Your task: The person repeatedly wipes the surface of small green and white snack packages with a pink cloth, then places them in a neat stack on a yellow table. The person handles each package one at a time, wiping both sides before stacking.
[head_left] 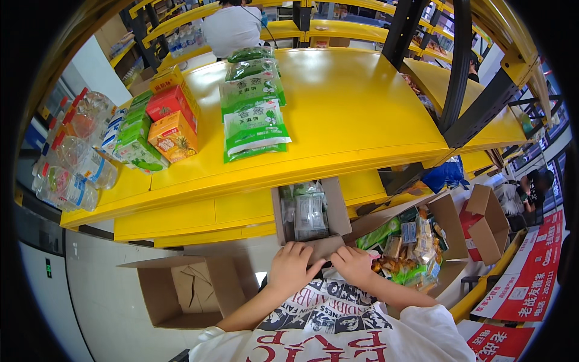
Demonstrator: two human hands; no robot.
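Observation:
A small cardboard box (338, 208) with several clear and green plastic packets (310, 216) inside stands against the front of the lower yellow shelf. My left hand (292, 265) has its fingers bent over the left end of the box's near flap, thumb pointing right. At the flap's right end my right hand (351, 264) curls its fingers over the edge. Both hands hold the box close to my body; the undersides of the fingers are hidden. On the upper shelf board (344, 108) above, green and white snack bags (256, 127) lie overlapped in a row.
Drink cartons (174, 136) and bottles (75, 169) occupy the shelf's left end. An open cardboard box (154, 295) sits on the floor at left. Mixed packaged snacks (419, 247) fill a larger box at right. A black post (458, 66) rises at right; a person (232, 30) is beyond the shelf.

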